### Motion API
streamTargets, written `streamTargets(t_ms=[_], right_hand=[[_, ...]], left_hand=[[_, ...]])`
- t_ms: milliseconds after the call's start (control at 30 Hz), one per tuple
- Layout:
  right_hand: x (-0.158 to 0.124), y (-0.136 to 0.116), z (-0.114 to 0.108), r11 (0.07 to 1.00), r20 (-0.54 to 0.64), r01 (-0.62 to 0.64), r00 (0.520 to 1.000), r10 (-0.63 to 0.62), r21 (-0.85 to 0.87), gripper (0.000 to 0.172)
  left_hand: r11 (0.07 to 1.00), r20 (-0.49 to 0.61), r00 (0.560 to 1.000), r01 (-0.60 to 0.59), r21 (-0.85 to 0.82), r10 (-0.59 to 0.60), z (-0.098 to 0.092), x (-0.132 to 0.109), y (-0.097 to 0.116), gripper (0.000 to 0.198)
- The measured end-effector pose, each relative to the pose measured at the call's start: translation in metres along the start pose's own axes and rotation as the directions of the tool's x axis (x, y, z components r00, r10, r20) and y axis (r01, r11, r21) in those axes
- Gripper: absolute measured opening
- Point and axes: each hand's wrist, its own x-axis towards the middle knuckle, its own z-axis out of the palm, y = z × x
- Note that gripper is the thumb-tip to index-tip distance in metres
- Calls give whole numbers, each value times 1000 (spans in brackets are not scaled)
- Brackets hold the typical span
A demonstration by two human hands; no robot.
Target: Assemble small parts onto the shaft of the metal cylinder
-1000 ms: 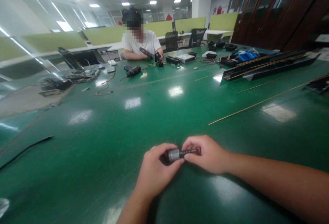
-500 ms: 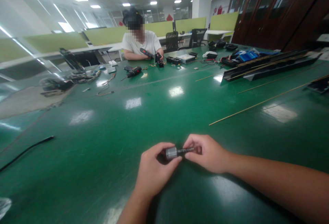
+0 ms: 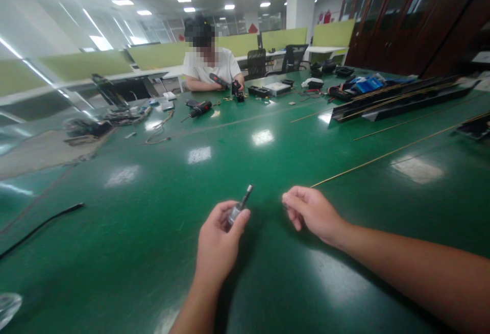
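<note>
My left hand (image 3: 218, 244) is closed around a small silver cylinder with a thin shaft (image 3: 235, 213). The shaft is dark with a lighter tip and sticks out past my thumb, pointing up and away to the right. A short distance to the right, my right hand (image 3: 312, 214) hovers above the green table (image 3: 214, 181) with thumb and forefinger pinched together. A tiny dark spot shows at those fingertips, too small to name. The two hands are apart, and the right one no longer touches the shaft.
A thin brass rod (image 3: 356, 166) lies beyond my right hand. Black channels (image 3: 401, 103) hold more rods at the right. A person in a white shirt (image 3: 229, 63) works across the table, near a power drill (image 3: 197, 109). A black cable (image 3: 46, 227) lies left.
My right hand has come off the shaft and moved slightly right and up. My left hand has shifted a little left and tilted the cylinder, so its shaft now points upward.
</note>
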Motion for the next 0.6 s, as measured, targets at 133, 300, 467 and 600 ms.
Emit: streamTargets(t_ms=[133,300,467,600], right_hand=[[1,2,0,1000,15,7,1000,-7,-26,35],[1,1,2,999,64,15,998,-12,-52,34],[3,0,2,999,78,22,997,-21,-24,32],[2,-1,2,1000,102,10,995,-10,3,32]], left_hand=[[993,-73,997,12,-117,-20,-1,6,-7,43],[929,-147,982,56,-366,-117,-2,12,-16,44],[875,-175,961,109,-472,-214,-4,9,-8,63],[922,-186,949,180,-343,-255,-21,-17,14,65]])
